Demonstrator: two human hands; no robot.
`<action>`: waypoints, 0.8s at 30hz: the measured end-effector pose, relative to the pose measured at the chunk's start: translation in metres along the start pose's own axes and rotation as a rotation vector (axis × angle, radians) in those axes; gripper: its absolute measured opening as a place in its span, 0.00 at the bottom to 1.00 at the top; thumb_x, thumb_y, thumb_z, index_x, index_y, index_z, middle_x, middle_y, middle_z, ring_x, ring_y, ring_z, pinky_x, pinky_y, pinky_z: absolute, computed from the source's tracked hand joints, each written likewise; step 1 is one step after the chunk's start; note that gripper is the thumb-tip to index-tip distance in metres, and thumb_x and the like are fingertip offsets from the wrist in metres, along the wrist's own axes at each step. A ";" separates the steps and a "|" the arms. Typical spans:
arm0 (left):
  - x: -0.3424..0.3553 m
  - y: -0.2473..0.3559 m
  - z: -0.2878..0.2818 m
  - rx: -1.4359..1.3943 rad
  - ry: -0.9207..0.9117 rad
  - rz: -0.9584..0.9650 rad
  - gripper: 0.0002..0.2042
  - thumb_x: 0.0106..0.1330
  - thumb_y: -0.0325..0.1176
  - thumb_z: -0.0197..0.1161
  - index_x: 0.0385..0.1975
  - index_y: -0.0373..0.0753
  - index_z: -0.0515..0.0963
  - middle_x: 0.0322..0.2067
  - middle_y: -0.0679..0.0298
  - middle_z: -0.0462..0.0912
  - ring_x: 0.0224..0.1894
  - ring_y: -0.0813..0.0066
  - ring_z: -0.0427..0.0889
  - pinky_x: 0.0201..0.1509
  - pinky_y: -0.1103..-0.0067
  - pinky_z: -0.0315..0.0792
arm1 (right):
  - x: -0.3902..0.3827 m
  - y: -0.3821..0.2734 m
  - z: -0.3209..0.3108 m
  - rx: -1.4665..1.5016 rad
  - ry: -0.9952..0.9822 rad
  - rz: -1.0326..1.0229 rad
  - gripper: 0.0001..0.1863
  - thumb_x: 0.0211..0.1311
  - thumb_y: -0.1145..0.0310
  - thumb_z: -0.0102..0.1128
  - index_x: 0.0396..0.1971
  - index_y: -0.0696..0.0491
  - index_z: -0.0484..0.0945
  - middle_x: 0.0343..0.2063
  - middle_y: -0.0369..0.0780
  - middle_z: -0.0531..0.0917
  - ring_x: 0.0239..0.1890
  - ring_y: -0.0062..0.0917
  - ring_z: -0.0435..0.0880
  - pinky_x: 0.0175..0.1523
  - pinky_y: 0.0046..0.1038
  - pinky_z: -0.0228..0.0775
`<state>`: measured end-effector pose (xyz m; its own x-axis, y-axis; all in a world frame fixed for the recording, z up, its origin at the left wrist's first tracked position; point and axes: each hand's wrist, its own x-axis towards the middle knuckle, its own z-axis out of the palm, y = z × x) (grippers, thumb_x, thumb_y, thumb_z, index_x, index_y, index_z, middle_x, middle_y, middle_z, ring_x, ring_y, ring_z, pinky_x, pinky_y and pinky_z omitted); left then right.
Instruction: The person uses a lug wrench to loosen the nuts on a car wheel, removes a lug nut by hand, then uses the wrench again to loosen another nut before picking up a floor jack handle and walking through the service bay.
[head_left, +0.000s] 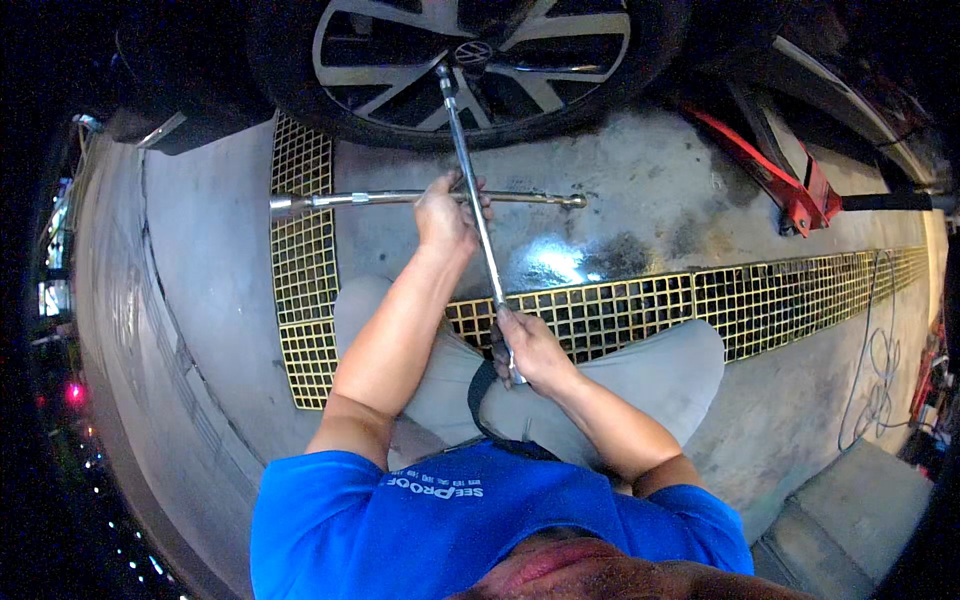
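Note:
A chrome four-way lug wrench reaches from the wheel toward me, its far socket end at the lug area beside the centre cap. Its crossbar lies roughly level from left to right. My left hand is closed around the crossbar near where the two bars meet. Lower down, my right hand grips the near end of the long bar. The car wheel, with silver and black spokes and a dark tyre, stands upright at the top; whatever sits inside the far socket is hidden.
A red jack with a black handle stands to the right of the wheel. Yellow floor grating runs along the left and across the floor behind the wrench. A thin cable lies coiled at far right, near a grey block-like object.

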<state>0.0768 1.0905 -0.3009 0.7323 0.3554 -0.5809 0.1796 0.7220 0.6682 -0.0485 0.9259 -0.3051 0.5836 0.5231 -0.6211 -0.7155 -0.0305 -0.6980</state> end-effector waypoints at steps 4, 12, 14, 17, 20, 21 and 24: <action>0.006 -0.001 -0.015 -0.099 -0.043 -0.014 0.13 0.66 0.35 0.46 0.44 0.33 0.65 0.31 0.51 0.76 0.21 0.66 0.74 0.20 0.72 0.70 | 0.008 0.014 0.007 -0.001 -0.022 -0.011 0.20 0.69 0.54 0.41 0.22 0.54 0.66 0.12 0.36 0.69 0.11 0.21 0.68 0.14 0.24 0.61; -0.012 0.000 0.005 0.009 0.185 -0.030 0.19 0.67 0.41 0.41 0.52 0.35 0.63 0.25 0.55 0.71 0.25 0.64 0.74 0.25 0.69 0.71 | 0.024 0.023 0.002 -0.433 0.069 -0.119 0.23 0.69 0.54 0.41 0.35 0.62 0.75 0.13 0.42 0.73 0.16 0.24 0.74 0.22 0.29 0.67; -0.017 0.003 0.000 0.041 0.183 -0.065 0.15 0.68 0.39 0.38 0.45 0.37 0.66 0.29 0.55 0.74 0.24 0.66 0.73 0.24 0.72 0.70 | 0.024 0.041 0.010 -0.413 0.094 -0.250 0.25 0.69 0.53 0.41 0.37 0.62 0.75 0.13 0.41 0.73 0.16 0.24 0.75 0.24 0.29 0.68; -0.021 -0.015 -0.007 -0.015 -0.052 -0.057 0.13 0.68 0.39 0.42 0.41 0.37 0.68 0.31 0.56 0.76 0.24 0.66 0.74 0.24 0.73 0.69 | -0.040 -0.013 -0.005 -0.050 -0.036 0.066 0.26 0.69 0.49 0.39 0.29 0.58 0.74 0.12 0.38 0.72 0.14 0.23 0.74 0.21 0.28 0.67; -0.026 -0.013 0.010 0.063 -0.023 -0.058 0.13 0.69 0.40 0.42 0.43 0.39 0.69 0.33 0.56 0.78 0.28 0.64 0.76 0.28 0.71 0.69 | -0.036 -0.012 -0.024 -0.154 -0.055 -0.036 0.27 0.68 0.48 0.39 0.26 0.59 0.73 0.12 0.37 0.72 0.15 0.21 0.71 0.22 0.28 0.65; -0.033 -0.017 0.013 0.056 -0.029 -0.074 0.14 0.69 0.40 0.42 0.43 0.38 0.69 0.33 0.56 0.78 0.28 0.64 0.76 0.28 0.71 0.70 | -0.039 -0.006 -0.027 -0.161 -0.050 -0.112 0.27 0.68 0.48 0.40 0.26 0.59 0.73 0.12 0.37 0.72 0.16 0.21 0.71 0.23 0.28 0.65; -0.059 -0.022 0.013 0.146 -0.018 -0.148 0.15 0.70 0.42 0.41 0.43 0.38 0.68 0.33 0.56 0.78 0.28 0.64 0.75 0.29 0.70 0.70 | -0.066 -0.005 -0.029 -0.215 -0.017 -0.087 0.27 0.68 0.49 0.41 0.26 0.60 0.74 0.14 0.38 0.73 0.20 0.21 0.72 0.26 0.29 0.66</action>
<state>0.0385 1.0461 -0.2752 0.7023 0.2405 -0.6701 0.3785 0.6710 0.6376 -0.0722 0.8671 -0.2708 0.6317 0.5461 -0.5502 -0.5630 -0.1647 -0.8099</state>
